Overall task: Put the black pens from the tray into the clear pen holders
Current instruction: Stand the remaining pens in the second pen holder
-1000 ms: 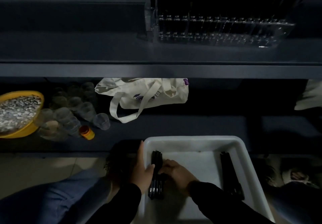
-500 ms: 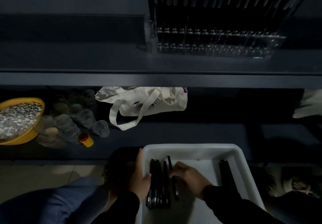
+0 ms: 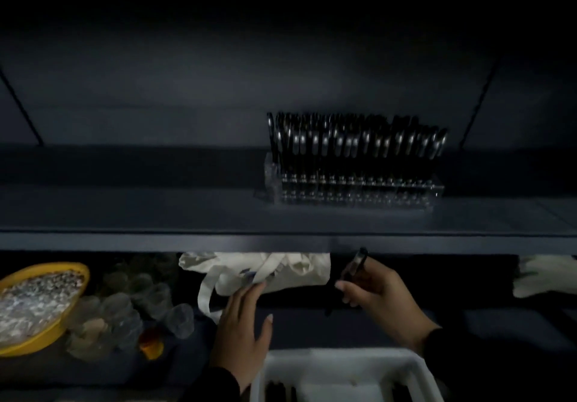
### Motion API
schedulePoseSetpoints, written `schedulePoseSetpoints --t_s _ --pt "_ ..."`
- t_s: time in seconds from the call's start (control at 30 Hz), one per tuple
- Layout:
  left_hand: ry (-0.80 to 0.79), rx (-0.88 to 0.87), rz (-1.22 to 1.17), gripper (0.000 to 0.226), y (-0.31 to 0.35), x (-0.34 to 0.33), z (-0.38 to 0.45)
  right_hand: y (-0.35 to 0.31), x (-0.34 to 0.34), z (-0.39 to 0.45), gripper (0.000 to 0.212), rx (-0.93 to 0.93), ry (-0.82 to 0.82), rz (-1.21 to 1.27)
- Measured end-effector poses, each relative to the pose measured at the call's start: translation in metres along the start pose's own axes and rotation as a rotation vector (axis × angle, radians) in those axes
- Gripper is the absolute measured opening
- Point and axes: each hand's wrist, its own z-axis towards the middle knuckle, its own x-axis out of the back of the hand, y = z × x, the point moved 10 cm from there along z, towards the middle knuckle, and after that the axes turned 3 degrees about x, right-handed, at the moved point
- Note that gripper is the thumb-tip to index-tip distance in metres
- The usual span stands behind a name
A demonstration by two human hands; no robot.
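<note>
1. The task looks well along: the clear pen holder [image 3: 349,189] on the upper shelf [image 3: 156,214] already carries a dense row of black pens [image 3: 352,142] standing upright, filling it from left to right as far as I can tell.
2. 1 black pen [image 3: 354,269] is in transit: the right hand [image 3: 377,295] pinches it with curled fingers [image 3: 345,292], tilted, below the shelf edge and above the tray [image 3: 340,361].
3. The left hand [image 3: 243,323] holds nothing; its fingers are straight and loosely spread, just left of the tray's far corner.
4. What is left: the held pen must go up into the holder, and dark pens remain in the near part of the tray, at its left and right sides. Blur and the frame edge hide how many.
5. Counts: 1 holder unit seen clearly, though it may be several joined; roughly 20 or more pens in it, too blurred for an exact figure; 1 pen in hand; 1 white tray.
6. Elsewhere on the lower shelf: 1 cloth tote bag [image 3: 274,270], 1 yellow bowl [image 3: 37,304] of small pale bits, a cluster of clear cups [image 3: 131,311], 1 small orange-capped item [image 3: 151,342].
</note>
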Motion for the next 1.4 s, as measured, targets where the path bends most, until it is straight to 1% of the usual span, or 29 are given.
schedulePoseSetpoints --t_s 0.07,0.1,0.17,0.3,0.4,0.5,0.6,0.7,0.73,0.77,0.83,0.9,1.0,1.1,1.3,1.4 --pt "0.082 -0.118 -0.009 0.045 0.022 0.019 0.021 -0.026 0.007 0.019 0.012 0.027 0.035 0.018" --pt "0.092 -0.136 -0.029 0.043 0.031 0.028 0.033 -0.038 0.011 0.029 0.011 0.04 0.045 0.03" --pt "0.115 -0.108 -0.078 0.041 0.045 0.046 0.057 -0.066 0.014 0.047 0.01 0.07 0.042 0.06" --pt "0.146 -0.037 -0.132 0.053 0.055 0.064 0.106 -0.12 0.014 0.077 0.016 0.16 0.039 0.085" --pt "0.038 0.019 -0.099 0.064 0.057 0.059 0.143 -0.152 0.013 0.097 0.014 0.251 0.081 0.002" --pt "-0.062 0.008 -0.011 0.073 0.059 0.044 0.166 -0.17 0.01 0.118 0.012 0.298 0.127 -0.027" --pt "-0.086 0.033 -0.033 0.074 0.056 0.038 0.175 -0.178 0.005 0.135 0.019 0.295 0.16 0.003" --pt "-0.077 0.03 0.098 0.097 0.052 0.034 0.178 -0.178 0.001 0.149 0.021 0.266 0.183 0.062" --pt "-0.075 0.02 0.145 0.099 0.052 0.033 0.178 -0.178 0.0 0.152 0.021 0.27 0.19 0.058" --pt "-0.081 0.02 0.167 0.095 0.052 0.032 0.177 -0.178 -0.001 0.156 0.021 0.28 0.2 0.035" --pt "-0.088 0.011 0.193 0.081 0.053 0.031 0.177 -0.177 -0.002 0.16 0.018 0.296 0.215 -0.05" --pt "-0.079 0.001 0.228 0.071 0.053 0.032 0.177 -0.175 -0.003 0.163 0.012 0.3 0.211 -0.117" --pt "-0.073 0.007 0.234 0.068 0.052 0.032 0.179 -0.172 -0.007 0.166 0.005 0.287 0.185 -0.175" --pt "-0.075 -0.004 0.201 0.066 0.051 0.031 0.18 -0.174 -0.011 0.164 0.012 0.282 0.158 -0.225" --pt "-0.035 -0.022 0.112 0.058 0.05 0.034 0.177 -0.191 -0.01 0.154 0.012 0.311 0.105 -0.224" --pt "-0.029 -0.024 0.135 0.054 0.049 0.032 0.179 -0.185 -0.02 0.154 0.013 0.304 0.069 -0.209"
